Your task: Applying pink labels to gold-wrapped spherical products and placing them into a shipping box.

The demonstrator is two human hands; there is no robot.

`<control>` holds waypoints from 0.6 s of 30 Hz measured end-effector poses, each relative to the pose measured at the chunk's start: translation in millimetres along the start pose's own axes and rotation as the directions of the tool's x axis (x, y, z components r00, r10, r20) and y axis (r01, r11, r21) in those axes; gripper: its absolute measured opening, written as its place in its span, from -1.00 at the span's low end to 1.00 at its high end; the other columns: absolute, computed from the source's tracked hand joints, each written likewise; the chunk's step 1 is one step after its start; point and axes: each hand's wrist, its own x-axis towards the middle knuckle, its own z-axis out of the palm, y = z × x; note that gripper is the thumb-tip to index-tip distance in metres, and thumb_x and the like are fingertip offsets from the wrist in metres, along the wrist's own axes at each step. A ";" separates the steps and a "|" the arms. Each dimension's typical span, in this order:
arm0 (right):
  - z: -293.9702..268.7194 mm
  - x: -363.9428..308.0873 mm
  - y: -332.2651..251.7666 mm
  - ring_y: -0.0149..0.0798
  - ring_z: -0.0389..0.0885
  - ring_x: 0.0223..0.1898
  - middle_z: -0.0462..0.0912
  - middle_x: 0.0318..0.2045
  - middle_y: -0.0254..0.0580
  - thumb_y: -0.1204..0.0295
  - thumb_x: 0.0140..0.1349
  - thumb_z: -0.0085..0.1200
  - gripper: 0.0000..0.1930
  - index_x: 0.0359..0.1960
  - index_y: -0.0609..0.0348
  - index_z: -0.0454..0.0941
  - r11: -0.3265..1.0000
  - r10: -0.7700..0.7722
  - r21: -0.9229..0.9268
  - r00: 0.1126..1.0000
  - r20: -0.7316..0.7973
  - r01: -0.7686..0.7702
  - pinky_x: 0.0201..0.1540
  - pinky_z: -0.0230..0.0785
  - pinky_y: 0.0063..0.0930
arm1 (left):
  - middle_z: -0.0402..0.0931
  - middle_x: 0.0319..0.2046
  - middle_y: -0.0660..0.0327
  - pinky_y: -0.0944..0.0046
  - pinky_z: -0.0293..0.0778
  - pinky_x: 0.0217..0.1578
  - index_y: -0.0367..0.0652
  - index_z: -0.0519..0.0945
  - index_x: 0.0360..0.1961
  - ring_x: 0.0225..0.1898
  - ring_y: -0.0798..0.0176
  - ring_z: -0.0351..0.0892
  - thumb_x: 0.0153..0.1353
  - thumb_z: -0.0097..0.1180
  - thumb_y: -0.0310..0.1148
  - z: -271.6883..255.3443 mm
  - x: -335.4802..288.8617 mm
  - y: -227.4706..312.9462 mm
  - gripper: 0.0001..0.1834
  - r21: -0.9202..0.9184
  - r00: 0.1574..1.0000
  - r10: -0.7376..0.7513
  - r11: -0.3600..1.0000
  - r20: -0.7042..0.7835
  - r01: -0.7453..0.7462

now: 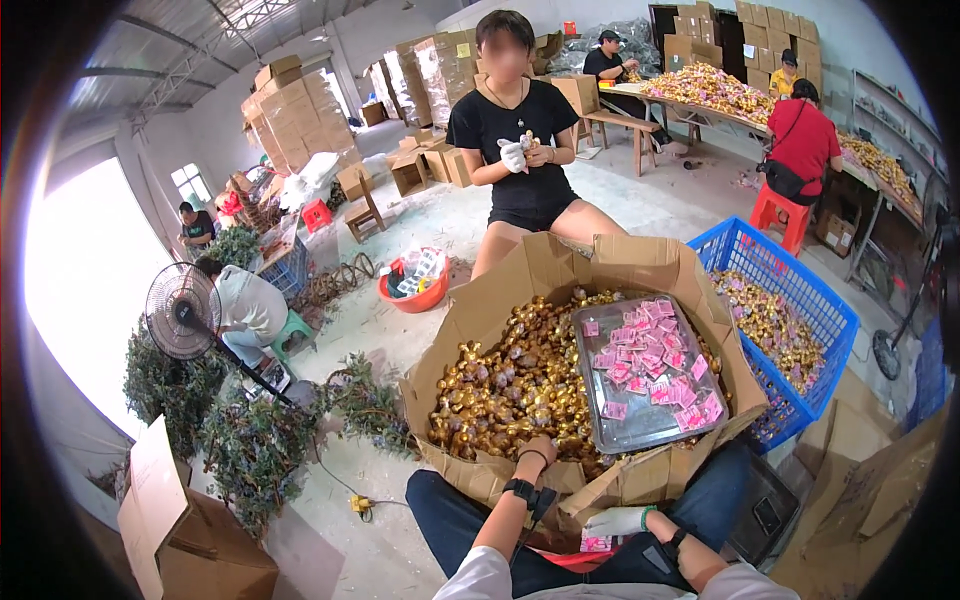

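A large open cardboard box point(480, 300) stands in front of my lap, filled with small shiny gold figurines point(480, 390). My left hand point(537, 450) reaches over the near edge into the gold figurines, its fingers too hidden to show a grip. On the pile at the right lies a grey metal tray point(640, 435) with many small pink cards point(648, 345). My right hand point(617, 522), in a white glove, is low by my lap, closed on a few pink cards point(597, 544).
Right of the box, a blue plastic basket point(845, 330) holds more gold pieces with pink cards. Opposite sits a co-worker point(515, 130) handling a small piece. At left are a standing fan point(184, 310), leafy garlands point(255, 450) and an open carton point(200, 540).
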 end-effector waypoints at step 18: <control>1.8 -3.0 -4.1 -0.28 0.53 -0.25 0.53 -0.09 -0.17 -0.04 0.30 -0.23 -0.47 0.09 0.07 0.41 0.997 0.036 0.064 0.999 -0.015 -0.035 -0.37 0.49 -0.43 | 0.58 -0.25 -0.12 -0.03 0.51 -0.23 -0.31 0.58 -0.15 -0.26 -0.10 0.57 0.28 -0.14 -0.16 5.7 5.7 -7.0 -0.58 -0.023 0.998 0.006 1.000 -0.057 -0.008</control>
